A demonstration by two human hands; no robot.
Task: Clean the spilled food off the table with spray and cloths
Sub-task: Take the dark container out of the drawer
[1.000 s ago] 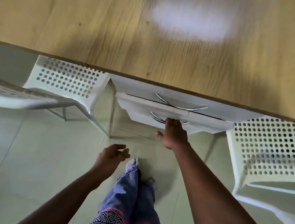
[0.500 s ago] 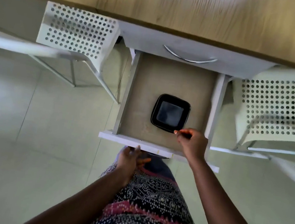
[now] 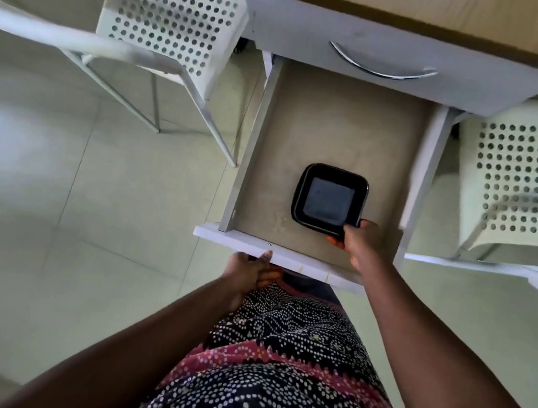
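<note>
Reaching into the pulled-out lower white drawer [image 3: 256, 139] of the wooden-topped table [image 3: 427, 4], the right hand [image 3: 357, 240] grips the near right corner of a square black plastic dish with rounded corners [image 3: 328, 200]. The thumb lies over the dish's rim and the fingers curl beneath it, so the hand is clamped on the dish. The dish sits in the front right part of the drawer, on its pale beige floor, well apart from the left wall and closer to the right one.

The left hand [image 3: 249, 270] is at the drawer's white front panel [image 3: 238, 238], thumb tip on the panel's upper edge and fingers tucked below it, closed on the front edge near its left half.

Above the open drawer, a second white drawer front with a curved chrome handle [image 3: 380, 67] stays flush under the table top. A white perforated plastic chair [image 3: 173, 10] stands to the left of the drawers, and another white perforated chair [image 3: 526, 181] stands to the right. The floor is pale green tile [image 3: 52, 208]. The person's dark skirt with white dots and a red band [image 3: 271, 377] fills the lower middle of the view. No spray or cloths show here.
</note>
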